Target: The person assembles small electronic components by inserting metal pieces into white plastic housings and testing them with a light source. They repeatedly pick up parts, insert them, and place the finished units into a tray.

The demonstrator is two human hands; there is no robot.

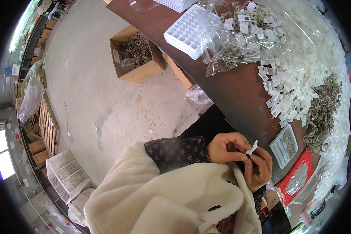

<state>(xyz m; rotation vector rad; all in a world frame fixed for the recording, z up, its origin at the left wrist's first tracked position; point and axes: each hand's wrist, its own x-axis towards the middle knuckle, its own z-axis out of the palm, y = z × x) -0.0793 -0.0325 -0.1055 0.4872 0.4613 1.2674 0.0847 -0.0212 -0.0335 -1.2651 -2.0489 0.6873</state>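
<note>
In front of my cream fleece garment, both hands meet at the table's near edge. The fingertips of my left hand (227,148) pinch together at a small white plastic piece (252,148). My right hand (259,168) has its fingers curled round the lower end of the same piece. The piece is slim and tilted upward; its lower end is hidden by fingers. Just right of my hands lies a shallow white tray (274,150) with small metallic-looking parts in it. Beyond it spreads a heap of small white translucent plastic pieces (290,87).
A pile of brownish metal clips (324,111) lies at the right, by a red bag (298,181). White pitted trays (183,31) and a clear plastic bag (238,46) sit farther back on the brown table (238,93). An open cardboard box (142,72) stands on the floor.
</note>
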